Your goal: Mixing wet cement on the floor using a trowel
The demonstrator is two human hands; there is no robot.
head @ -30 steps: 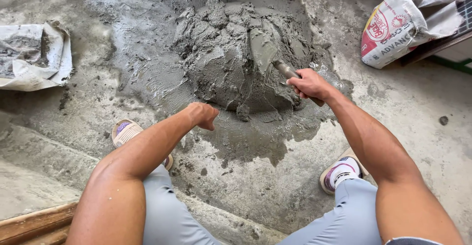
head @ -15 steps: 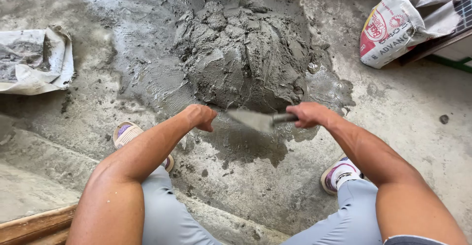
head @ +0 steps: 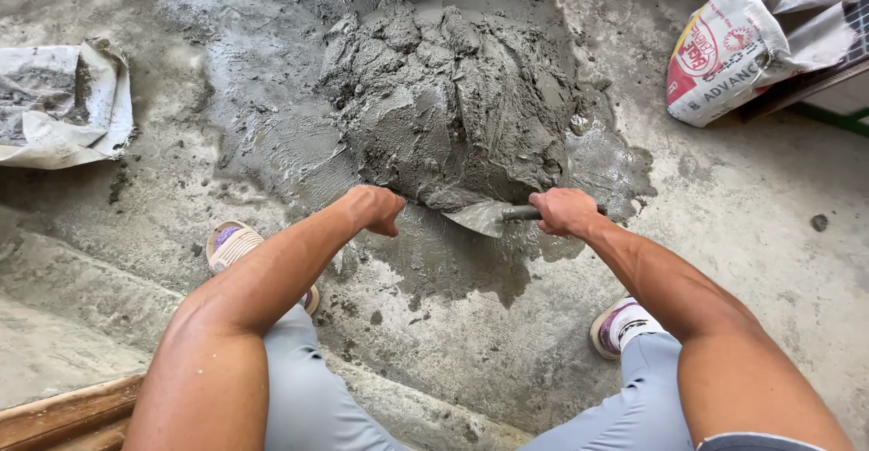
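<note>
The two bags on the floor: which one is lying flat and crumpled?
The grey bag at the left edge: it lies flat, crumpled and smeared with cement. The white bag with red and yellow print at the upper right stands bulging.

The mortar heap (head: 453, 116) blocks the way ahead; bare concrete floor (head: 769, 261) lies open right of it, up to the cement sack (head: 733, 53).
</note>
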